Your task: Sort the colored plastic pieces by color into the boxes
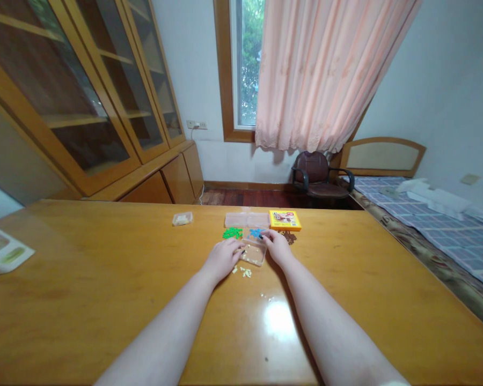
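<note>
Both my hands rest on a wooden table [104,279] around a small clear plastic box [254,254]. My left hand [224,258] lies at the box's left side with its fingers curled toward it. My right hand [277,247] sits at the box's right side, fingertips pinched near a pile of blue pieces [256,234]. A pile of green pieces [232,232] lies just beyond my left hand. Small pale pieces [244,272] are scattered under my left hand. What the fingers hold is too small to make out.
A yellow box [285,220] and an open clear case [247,219] sit behind the piles. Another small clear container [182,219] stands further left. A printed packet [2,252] lies at the left edge. Beyond the table are a cabinet, a chair [321,179] and a bed.
</note>
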The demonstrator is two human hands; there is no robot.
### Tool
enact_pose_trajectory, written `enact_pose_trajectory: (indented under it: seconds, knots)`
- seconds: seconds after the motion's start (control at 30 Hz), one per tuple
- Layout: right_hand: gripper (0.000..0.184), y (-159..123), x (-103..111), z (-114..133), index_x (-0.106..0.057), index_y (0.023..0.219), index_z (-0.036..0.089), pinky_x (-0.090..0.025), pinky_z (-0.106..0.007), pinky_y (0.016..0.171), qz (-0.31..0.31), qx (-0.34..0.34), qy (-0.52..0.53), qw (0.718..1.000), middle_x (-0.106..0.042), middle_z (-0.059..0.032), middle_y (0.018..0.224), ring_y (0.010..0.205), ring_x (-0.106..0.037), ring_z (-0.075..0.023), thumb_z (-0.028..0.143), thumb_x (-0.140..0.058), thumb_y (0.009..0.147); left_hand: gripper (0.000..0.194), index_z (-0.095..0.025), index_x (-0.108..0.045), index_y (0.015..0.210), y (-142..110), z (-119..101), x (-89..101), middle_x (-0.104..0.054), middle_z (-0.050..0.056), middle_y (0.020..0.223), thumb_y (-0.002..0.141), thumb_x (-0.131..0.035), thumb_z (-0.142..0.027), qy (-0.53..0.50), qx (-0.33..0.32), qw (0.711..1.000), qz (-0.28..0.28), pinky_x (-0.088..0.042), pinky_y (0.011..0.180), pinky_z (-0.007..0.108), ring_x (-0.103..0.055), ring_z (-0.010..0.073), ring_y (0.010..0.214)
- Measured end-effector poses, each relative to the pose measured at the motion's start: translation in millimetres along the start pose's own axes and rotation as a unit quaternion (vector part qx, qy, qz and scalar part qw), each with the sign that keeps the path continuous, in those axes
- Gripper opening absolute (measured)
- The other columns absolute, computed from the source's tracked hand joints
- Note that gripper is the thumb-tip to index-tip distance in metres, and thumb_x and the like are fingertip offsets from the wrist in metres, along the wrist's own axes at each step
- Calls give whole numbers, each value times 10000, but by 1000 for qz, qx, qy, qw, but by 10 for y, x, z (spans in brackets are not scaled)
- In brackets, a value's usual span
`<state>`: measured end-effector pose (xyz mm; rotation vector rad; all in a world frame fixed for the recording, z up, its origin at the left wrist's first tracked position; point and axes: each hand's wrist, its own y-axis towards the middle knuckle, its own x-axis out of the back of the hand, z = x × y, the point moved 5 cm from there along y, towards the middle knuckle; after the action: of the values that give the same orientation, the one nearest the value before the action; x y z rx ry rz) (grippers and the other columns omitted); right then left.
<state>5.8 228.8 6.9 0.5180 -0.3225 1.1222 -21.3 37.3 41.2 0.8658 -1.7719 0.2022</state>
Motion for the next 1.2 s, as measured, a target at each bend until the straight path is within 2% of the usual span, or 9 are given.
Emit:
enact_pose_trajectory:
  seconds: [0.17, 0.27, 0.4, 0.5, 0.73, 0.9, 1.03, 1.1, 1.2]
  knots:
    - [208, 0, 44, -10, -662, 923, 176, -443, -306, 782, -25, -4, 16, 1000, -682, -42, 891, 814, -601, -180, 239, -506, 800, 111, -228, -662, 836, -103, 99, 72, -651, 14, 878, 811, -557, -252, -9, -15, 993, 114, -434, 754, 250, -586, 159, 829]
    - [208, 2, 46, -18, -660, 925, 183, -442, -308, 799, -26, -4, 24, 999, -682, -40, 911, 832, -601, -180, 238, -507, 796, 119, -235, -652, 862, -145, 164, 129, -652, 10, 899, 756, -611, -271, -11, 5, 991, 136, -427, 740, 247, -587, 164, 834]
    - [210, -1, 44, -16, -664, 927, 188, -442, -312, 802, -23, -8, 24, 999, -682, -40, 909, 837, -600, -182, 237, -509, 794, 285, -238, -635, 885, -185, 223, 136, -645, 4, 903, 637, -719, -353, -9, 35, 984, 173, -419, 688, 242, -587, 175, 810]
    - [214, -7, 28, 0, -666, 939, 188, -450, -306, 764, -6, -11, 18, 1000, -677, -35, 865, 795, -598, -181, 248, -521, 794, 320, -233, -630, 883, -204, 272, 115, -649, 1, 878, 605, -737, -352, -5, 57, 979, 195, -411, 657, 234, -587, 174, 785]
    - [291, -6, 12, -11, -635, 1051, 175, -449, -296, 742, -5, -21, 18, 1000, -659, -42, 852, 764, -589, -178, 239, -537, 785, 126, -215, -662, 797, -182, 246, 70, -665, 8, 809, 697, -620, -277, -15, 56, 976, 210, -397, 626, 221, -584, 154, 728]
    - [249, -5, 59, 14, -651, 973, 171, -447, -297, 735, -29, -9, 25, 999, -670, -46, 844, 766, -594, -187, 265, -515, 787, 164, -207, -675, 775, -174, 203, 45, -684, 16, 787, 762, -526, -276, -20, 42, 977, 206, -407, 639, 230, -587, 150, 701]
    - [256, -7, 65, 22, -657, 969, 174, -451, -308, 751, -31, -2, 35, 999, -682, -49, 876, 778, -595, -188, 254, -496, 787, 164, -191, -661, 753, -176, 189, 63, -678, 23, 778, 769, -521, -276, -13, 41, 978, 204, -405, 632, 233, -583, 154, 699]
    - [257, -3, 40, 5, -659, 973, 178, -454, -311, 752, -27, 1, 40, 999, -682, -45, 864, 771, -595, -187, 268, -499, 793, 151, -190, -648, 760, -162, 150, 89, -667, 21, 784, 777, -520, -269, -24, 34, 982, 185, -409, 639, 236, -579, 154, 708]
    - [274, 5, -25, -23, -648, 1019, 191, -456, -308, 769, -7, 8, 56, 998, -682, -42, 885, 791, -600, -182, 281, -506, 804, 142, -194, -630, 805, -116, 54, 143, -648, 19, 836, 809, -503, -259, -64, 15, 993, 100, -428, 697, 244, -575, 153, 771]
